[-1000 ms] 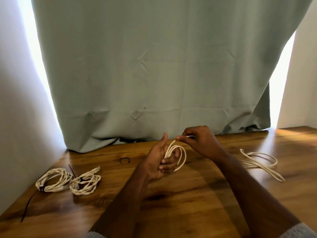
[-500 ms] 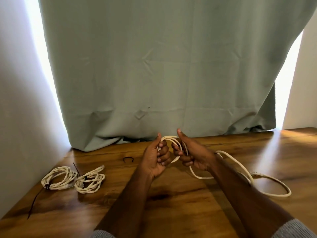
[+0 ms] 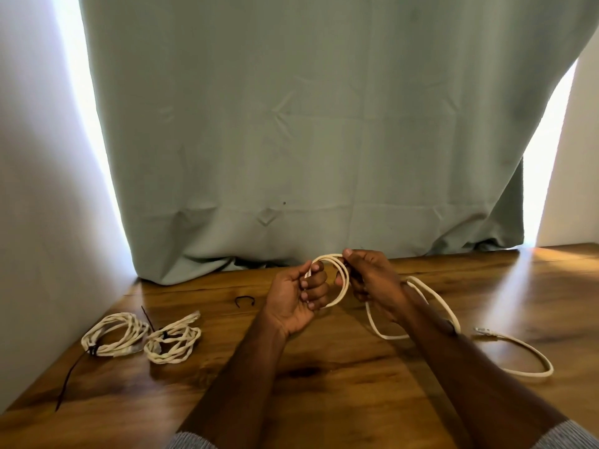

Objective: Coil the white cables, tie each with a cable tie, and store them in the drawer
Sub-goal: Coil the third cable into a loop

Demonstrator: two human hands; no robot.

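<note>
The white cable (image 3: 337, 280) is partly wound into upright loops held above the tabletop (image 3: 340, 377), near its far edge; the loops' long axis runs roughly vertical, tilted slightly left at the bottom. The loose remainder trails right, passes behind the right forearm, and lies in a long curve on the wood, its plug end (image 3: 483, 330) pointing left. Two coils lie at the left: a first coil (image 3: 111, 335) with a black tie (image 3: 69, 380) trailing toward the near edge, and a second coil (image 3: 173, 341) just beside it, touching or nearly so. A short black tie piece (image 3: 244, 300) lies behind them. A grey-green curtain (image 3: 308, 124) hangs behind the tabletop. Nothing blocks the hands. The left hand (image 3: 299, 298) has fingers curled through the loops, gripping them. The right hand (image 3: 372, 280) pinches the loops' top right between thumb and fingers.
</note>
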